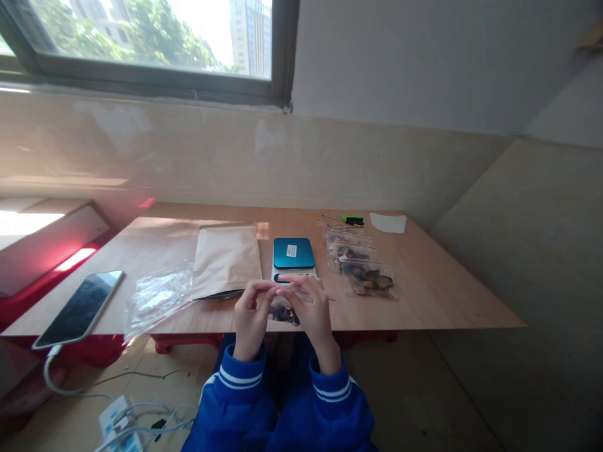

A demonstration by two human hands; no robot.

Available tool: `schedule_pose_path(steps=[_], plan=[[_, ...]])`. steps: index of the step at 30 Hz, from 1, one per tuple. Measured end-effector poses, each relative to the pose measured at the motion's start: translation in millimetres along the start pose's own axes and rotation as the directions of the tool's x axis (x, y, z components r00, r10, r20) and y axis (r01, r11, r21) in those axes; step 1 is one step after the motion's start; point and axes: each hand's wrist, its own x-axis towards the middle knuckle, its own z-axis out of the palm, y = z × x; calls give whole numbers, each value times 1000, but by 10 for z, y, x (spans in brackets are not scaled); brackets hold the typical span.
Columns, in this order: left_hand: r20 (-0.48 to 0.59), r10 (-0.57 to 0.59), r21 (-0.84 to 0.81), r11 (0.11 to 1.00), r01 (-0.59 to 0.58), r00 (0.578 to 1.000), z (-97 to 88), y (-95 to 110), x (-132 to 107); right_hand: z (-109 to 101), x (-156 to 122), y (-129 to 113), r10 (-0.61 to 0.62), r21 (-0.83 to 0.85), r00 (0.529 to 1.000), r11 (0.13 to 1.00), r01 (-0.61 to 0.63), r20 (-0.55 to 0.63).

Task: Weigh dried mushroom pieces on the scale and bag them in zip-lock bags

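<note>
My left hand [253,317] and my right hand [311,311] meet at the table's near edge, thumbs and fingers pinched together. Between them is the top of a small clear zip bag [283,312] holding dark dried pieces, perhaps mushrooms. The fingers cover much of its upper part. Just beyond my hands is a small pocket scale with its blue lid [294,253] raised; my fingers partly hide its body. To the right, several filled zip bags [369,280] of brown dried pieces lie in an overlapping row.
Left of the scale lies a brown paper pouch [227,260], with loose clear bags [160,295] beside it. A phone [81,309] with a cable overhangs the left front edge. At the back are a green-handled screwdriver [352,220] and white paper [388,223]. A power strip [120,424] sits below.
</note>
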Motion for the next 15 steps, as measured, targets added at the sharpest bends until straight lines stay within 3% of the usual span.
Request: schedule_pose_path(steps=[3, 15], plan=[[-19, 26, -10, 1000, -26, 999, -34, -5, 8, -35, 6, 48, 8, -38, 997, 999, -5, 73], [116, 49, -32, 998, -45, 992, -86, -26, 9, 13, -33, 69, -12, -18, 994, 1000, 14, 110]])
